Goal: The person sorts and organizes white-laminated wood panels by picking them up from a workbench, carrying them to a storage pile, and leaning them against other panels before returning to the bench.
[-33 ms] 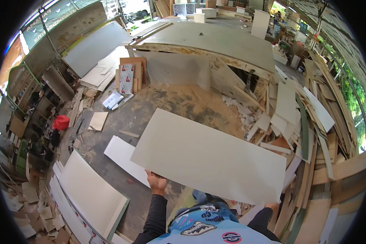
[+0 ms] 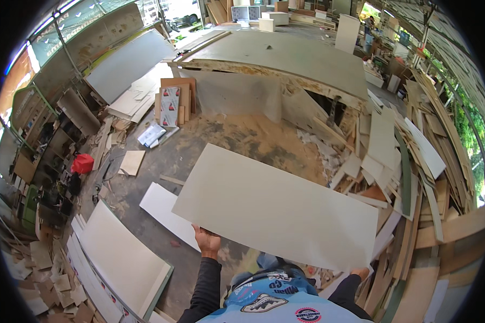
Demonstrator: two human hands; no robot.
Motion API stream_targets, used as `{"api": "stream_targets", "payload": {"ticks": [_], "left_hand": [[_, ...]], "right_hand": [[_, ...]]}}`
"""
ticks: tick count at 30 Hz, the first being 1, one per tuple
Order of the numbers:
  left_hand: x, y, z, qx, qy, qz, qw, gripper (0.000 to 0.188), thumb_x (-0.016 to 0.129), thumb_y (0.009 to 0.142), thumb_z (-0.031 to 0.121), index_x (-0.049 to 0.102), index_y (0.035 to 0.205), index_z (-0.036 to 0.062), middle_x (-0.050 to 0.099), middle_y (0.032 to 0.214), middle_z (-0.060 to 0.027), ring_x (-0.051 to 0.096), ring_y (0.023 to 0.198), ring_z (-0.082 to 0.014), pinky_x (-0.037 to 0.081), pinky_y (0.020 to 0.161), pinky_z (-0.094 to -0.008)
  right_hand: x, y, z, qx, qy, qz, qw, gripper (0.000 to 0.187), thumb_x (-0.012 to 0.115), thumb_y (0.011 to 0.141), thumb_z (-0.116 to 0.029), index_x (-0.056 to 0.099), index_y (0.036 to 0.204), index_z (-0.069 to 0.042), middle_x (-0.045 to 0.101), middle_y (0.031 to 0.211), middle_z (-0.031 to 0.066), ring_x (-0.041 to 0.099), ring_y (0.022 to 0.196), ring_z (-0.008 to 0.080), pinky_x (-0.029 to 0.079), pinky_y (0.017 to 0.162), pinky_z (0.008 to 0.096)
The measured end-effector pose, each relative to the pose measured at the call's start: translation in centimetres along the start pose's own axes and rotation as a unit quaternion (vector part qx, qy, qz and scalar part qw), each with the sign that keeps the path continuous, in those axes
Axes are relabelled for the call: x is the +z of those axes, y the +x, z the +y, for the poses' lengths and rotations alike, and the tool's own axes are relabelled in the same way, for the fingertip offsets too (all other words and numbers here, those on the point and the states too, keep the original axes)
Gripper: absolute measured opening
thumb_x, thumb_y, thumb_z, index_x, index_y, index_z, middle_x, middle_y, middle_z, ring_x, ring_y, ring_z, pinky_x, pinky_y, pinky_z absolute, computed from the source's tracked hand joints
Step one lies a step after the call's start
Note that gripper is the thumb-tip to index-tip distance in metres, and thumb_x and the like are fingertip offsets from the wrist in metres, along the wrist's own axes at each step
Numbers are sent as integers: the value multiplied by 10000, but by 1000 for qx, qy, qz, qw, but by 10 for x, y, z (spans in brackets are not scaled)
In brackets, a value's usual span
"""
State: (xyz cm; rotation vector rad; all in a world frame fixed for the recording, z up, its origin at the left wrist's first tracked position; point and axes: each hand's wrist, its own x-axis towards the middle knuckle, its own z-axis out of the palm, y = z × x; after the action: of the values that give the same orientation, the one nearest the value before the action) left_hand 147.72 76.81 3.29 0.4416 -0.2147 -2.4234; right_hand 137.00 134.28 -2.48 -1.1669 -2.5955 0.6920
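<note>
Scrap-littered workshop floor (image 2: pixel 164 156); above it, pale board (image 2: pixel 280 207) is gripped at near edge by left hand (image 2: pixel 208 241), forearm (image 2: pixel 205 285) extended, at near-right corner by right hand (image 2: pixel 361 273). Hold unchanged; view slightly shifted.

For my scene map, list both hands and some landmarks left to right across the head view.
Red bag, square board, left hand gripping the panel, right hand at its near right corner, white board in the woodpile.

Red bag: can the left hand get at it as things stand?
Probably not: the left hand is supporting the panel, and the red bag lies well off to the left, seemingly out of reach.
</note>
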Motion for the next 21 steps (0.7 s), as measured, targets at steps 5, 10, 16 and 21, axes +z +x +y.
{"api": "stream_targets", "payload": {"ticks": [5,10,16,21], "left_hand": [[71,102,5,16,34,31,999,511,319,931,501,522,1168,96,576,1137,-21,527,1047,-199,419,899,-353],[54,221,10,-16,-13,-5,1000,563,342,899,559,539,1163,104,581,1137,-33,528,1046,-202,422,897,-342],[121,373,29,-29,-29,45,998,529,350,910,538,554,1130,102,597,1072,-6,538,969,-152,424,827,-292],[168,505,48,-36,7,72,997,508,359,918,511,520,1177,106,568,1119,-15,519,993,-164,417,837,-299]], "right_hand": [[116,22,-109,15,-67,-15,998,191,624,703,-95,656,833,41,656,824,201,642,749,355,506,653,404],[213,10,-224,-88,-17,-41,995,165,617,691,-67,644,798,55,654,806,203,635,746,367,502,643,407],[289,-7,-364,-32,41,-30,998,176,608,707,-79,646,831,39,646,857,211,622,794,371,493,688,410],[333,-30,-470,-92,-154,-111,977,267,532,822,-137,594,994,57,592,1059,238,579,950,366,477,760,413]]}}
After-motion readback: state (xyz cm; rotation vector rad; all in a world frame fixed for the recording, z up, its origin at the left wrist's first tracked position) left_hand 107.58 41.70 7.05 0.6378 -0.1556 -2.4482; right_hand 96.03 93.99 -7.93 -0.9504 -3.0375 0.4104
